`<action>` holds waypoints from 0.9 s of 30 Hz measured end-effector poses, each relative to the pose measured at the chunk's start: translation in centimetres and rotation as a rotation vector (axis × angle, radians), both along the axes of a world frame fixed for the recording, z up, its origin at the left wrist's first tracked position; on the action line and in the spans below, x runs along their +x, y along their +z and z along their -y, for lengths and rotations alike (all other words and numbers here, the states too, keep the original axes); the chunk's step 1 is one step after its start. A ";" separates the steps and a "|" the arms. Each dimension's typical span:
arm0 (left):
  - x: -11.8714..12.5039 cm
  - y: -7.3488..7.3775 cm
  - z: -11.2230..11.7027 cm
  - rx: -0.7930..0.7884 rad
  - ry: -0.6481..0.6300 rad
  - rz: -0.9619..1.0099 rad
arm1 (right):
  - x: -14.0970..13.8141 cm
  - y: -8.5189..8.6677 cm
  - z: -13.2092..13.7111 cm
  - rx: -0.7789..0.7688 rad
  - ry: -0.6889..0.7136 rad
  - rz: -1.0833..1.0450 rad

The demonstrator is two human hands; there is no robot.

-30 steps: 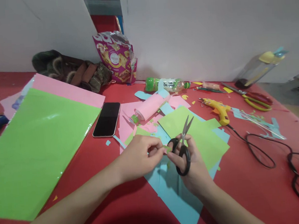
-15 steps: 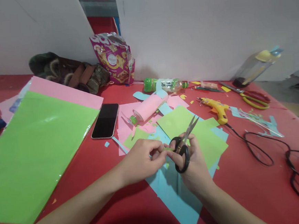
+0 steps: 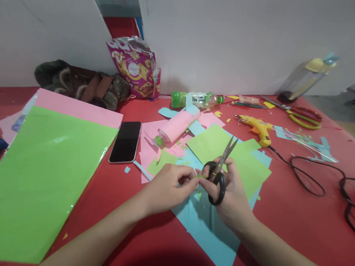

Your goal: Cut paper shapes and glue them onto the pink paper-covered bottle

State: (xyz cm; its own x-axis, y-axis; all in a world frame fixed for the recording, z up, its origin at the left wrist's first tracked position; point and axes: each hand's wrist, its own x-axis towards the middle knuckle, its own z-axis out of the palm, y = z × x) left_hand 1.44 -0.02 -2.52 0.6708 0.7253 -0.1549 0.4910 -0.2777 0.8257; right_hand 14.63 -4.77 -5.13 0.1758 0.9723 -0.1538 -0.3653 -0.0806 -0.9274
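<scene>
Between the fingertips of my left hand (image 3: 172,186) is a small piece of green paper (image 3: 202,176), pinched and mostly hidden by the fingers. My right hand (image 3: 231,194) holds black-handled scissors (image 3: 220,183), their blades pointing up and away, slightly apart. The right fingertips meet the left ones at the paper piece. Under both hands lie light blue sheets (image 3: 213,241) and green sheets (image 3: 254,168). Just beyond them a bottle wrapped in pink paper (image 3: 178,126), with a green cap and blue paper strips, rests on its side.
A yellow glue gun (image 3: 258,128) with a black cord (image 3: 307,188) lies to the right, near larger scissors (image 3: 302,115). A phone (image 3: 125,142) and a pack of green paper (image 3: 51,175) are on the left. Behind are a drink bottle (image 3: 198,100), snack bag (image 3: 135,68) and clear bottle (image 3: 302,78).
Both hands stay almost in place, still together at the small green piece. The view has shifted very slightly; nothing has been picked up or let go.
</scene>
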 end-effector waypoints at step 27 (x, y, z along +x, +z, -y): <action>-1.7 2.0 -1.6 0.108 0.309 0.157 | 0.2 -0.4 0.4 -0.062 0.587 -0.107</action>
State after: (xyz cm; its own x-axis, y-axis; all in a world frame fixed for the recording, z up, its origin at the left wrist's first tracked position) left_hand -0.30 1.60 -0.47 0.4269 0.9041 0.0210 0.4352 -0.2257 0.8716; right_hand 14.86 -5.21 -5.53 -0.4075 0.8908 -0.2010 -0.3347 -0.3504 -0.8748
